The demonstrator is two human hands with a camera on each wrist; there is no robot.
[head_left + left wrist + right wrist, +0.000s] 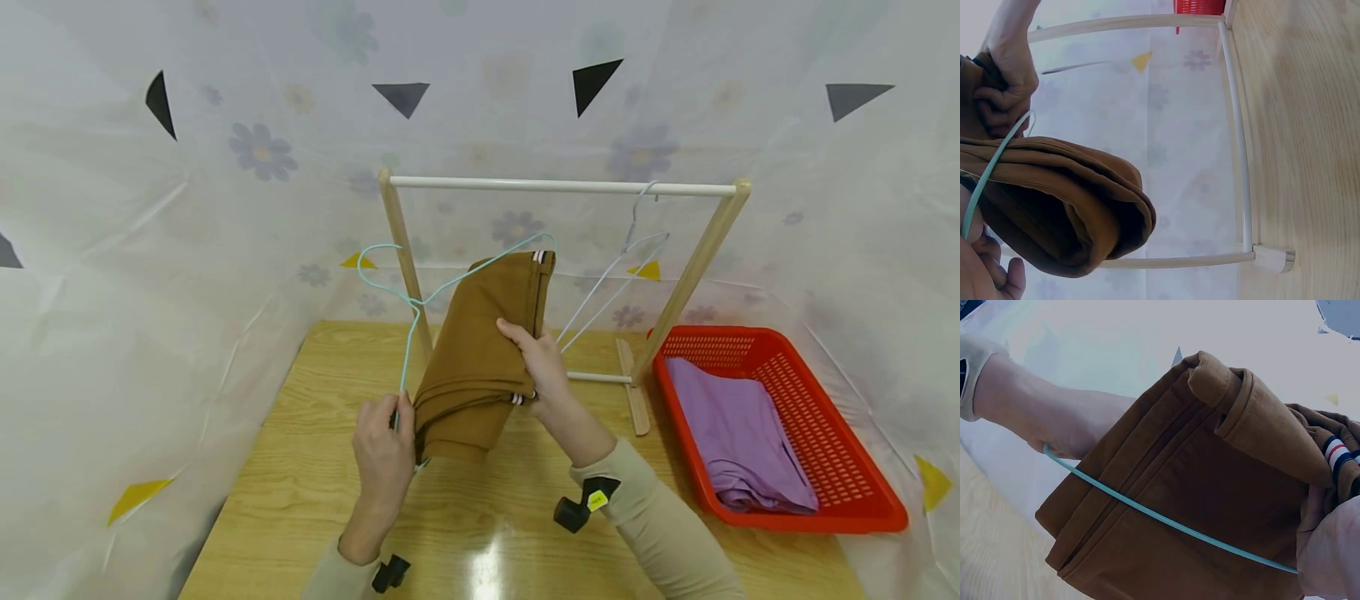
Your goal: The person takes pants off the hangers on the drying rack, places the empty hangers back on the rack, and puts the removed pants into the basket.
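A pair of folded brown trousers with striped trim hangs across a mint-green wire clothes hanger. My left hand pinches the hanger at its lower left corner, beside the trousers' folded edge. On the other side, my right hand grips the trousers, thumb on the front and the other fingers mostly hidden behind the cloth. The right wrist view shows the hanger's lower bar running across the brown cloth. The hanger's hook points up and left, clear of the rack's rail.
A wooden rack with a white rail stands behind the hands. A pale lilac hanger hangs at its right end. To the right, a red basket holds a folded purple garment. All stand on a wood-grain table.
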